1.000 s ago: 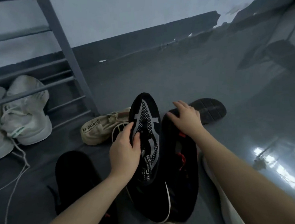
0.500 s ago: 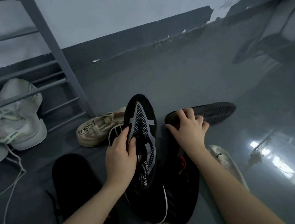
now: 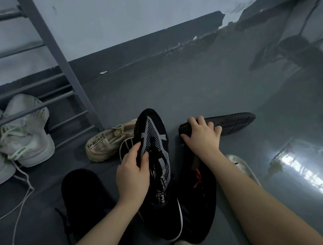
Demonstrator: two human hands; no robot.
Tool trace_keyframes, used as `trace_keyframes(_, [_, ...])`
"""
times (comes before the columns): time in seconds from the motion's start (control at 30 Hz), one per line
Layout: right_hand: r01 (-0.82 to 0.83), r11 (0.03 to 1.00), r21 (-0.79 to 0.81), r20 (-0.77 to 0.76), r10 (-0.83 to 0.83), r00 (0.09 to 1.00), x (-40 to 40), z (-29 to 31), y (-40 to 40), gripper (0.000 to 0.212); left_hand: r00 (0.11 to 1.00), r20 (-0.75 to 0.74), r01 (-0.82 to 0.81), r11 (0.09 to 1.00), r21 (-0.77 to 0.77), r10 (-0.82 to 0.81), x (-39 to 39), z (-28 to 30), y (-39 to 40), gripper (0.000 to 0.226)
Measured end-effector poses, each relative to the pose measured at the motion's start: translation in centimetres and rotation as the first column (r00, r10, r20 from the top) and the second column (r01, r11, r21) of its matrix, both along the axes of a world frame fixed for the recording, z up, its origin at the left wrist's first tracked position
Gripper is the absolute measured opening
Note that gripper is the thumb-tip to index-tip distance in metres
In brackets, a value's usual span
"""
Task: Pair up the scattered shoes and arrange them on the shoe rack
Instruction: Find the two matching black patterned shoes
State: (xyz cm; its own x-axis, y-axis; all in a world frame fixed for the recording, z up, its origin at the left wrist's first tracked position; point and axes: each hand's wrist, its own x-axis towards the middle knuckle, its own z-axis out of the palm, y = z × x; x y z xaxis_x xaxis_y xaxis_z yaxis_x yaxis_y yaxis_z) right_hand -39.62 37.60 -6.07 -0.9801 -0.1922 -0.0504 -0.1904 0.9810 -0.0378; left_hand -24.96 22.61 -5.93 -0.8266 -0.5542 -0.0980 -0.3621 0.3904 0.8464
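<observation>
A glossy grey floor (image 3: 203,91) runs up to a pale wall with a dark skirting, and the person sits low on it among scattered shoes. The left hand (image 3: 133,173) grips a black shoe with grey mesh (image 3: 155,162) by its laces, toe pointing away toward the wall. The right hand (image 3: 202,136) curls its fingers over the near end of a dark shoe lying sole-up (image 3: 229,123), whose long axis runs left to right, stretching away to the right of that hand. Between the forearms lies a black shoe with red trim (image 3: 200,193), and another black shoe (image 3: 83,197) sits left of the left arm. A beige sneaker (image 3: 106,144) rests on its side just behind the held shoe. The shoe rack (image 3: 57,53) stands to the far left, nearer the left hand, with a pair of white sneakers (image 3: 25,134) on its lowest bars. Any placing will likely sweep leftward.
</observation>
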Motion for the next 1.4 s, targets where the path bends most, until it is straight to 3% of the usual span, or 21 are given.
trace_keyframes(0.13, [0.029, 0.999, 0.029, 0.020, -0.030, 0.999, 0.3, -0.2, -0.4, 0.046, 1.000, -0.011, -0.008, 1.000, -0.006, 0.008, -0.2, 0.0, 0.1, 0.040])
trace_keyframes(0.3, [0.141, 0.966, -0.218, -0.105, -0.166, 0.980, 1.9, -1.1, -0.5, 0.041, 1.000, -0.017, -0.019, 0.999, 0.036, 0.020, 0.0, 0.2, -0.3, 0.038])
trace_keyframes(0.4, [0.116, 0.846, -0.521, -0.103, -0.198, 0.975, 3.3, -1.2, 0.4, 0.038, 0.999, -0.032, -0.038, 0.995, 0.094, 0.041, 0.4, 0.4, -0.6, 0.037])
trace_keyframes(0.5, [-0.115, 0.685, -0.720, -0.181, -0.025, 0.983, 6.3, -0.6, -0.1, 0.034, 0.995, -0.060, -0.066, 0.988, 0.137, 0.075, 1.0, 1.2, -1.2, 0.037])
trace_keyframes(0.63, [-0.388, 0.616, -0.686, -0.268, 0.283, 0.921, 11.2, -0.3, -1.5, 0.027, 0.989, -0.075, -0.112, 0.981, 0.160, 0.125, 3.4, 2.3, -3.4, 0.034])
trace_keyframes(0.77, [-0.438, 0.667, -0.602, -0.112, 0.473, 0.874, 14.0, -0.9, -2.4, 0.038, 0.987, -0.014, -0.158, 0.984, 0.085, 0.159, 7.7, 1.9, -5.2, 0.032])
trace_keyframes(0.9, [-0.339, 0.766, -0.546, 0.090, 0.456, 0.886, 14.9, -0.7, -2.0, 0.035, 0.977, 0.023, -0.214, 0.976, 0.030, 0.213, 10.7, 1.8, -6.0, 0.030])
trace_keyframes(1.03, [-0.446, 0.809, -0.382, -0.024, 0.474, 0.880, 16.9, 0.3, -0.9, 0.039, 0.966, 0.005, -0.258, 0.961, 0.101, 0.259, 12.2, 3.2, -5.9, 0.029])
trace_keyframes(1.23, [-0.281, 0.800, -0.530, 0.013, 0.339, 0.941, 21.1, 2.3, 0.3, 0.032, 0.991, -0.031, -0.121, 0.984, 0.133, 0.126, 13.8, 5.2, -3.6, 0.030])
trace_keyframes(1.3, [-0.150, 0.783, -0.604, 0.105, 0.264, 0.959, 22.8, 2.3, 1.6, 0.036, 0.996, -0.031, -0.078, 0.983, 0.165, 0.084, 14.1, 5.4, -2.3, 0.029])
trace_keyframes(1.4, [0.103, 0.660, -0.744, 0.295, 0.187, 0.937, 25.6, 2.7, 2.6, 0.051, 0.999, -0.032, -0.023, 0.974, 0.224, 0.031, 14.7, 5.2, 0.3, 0.028])
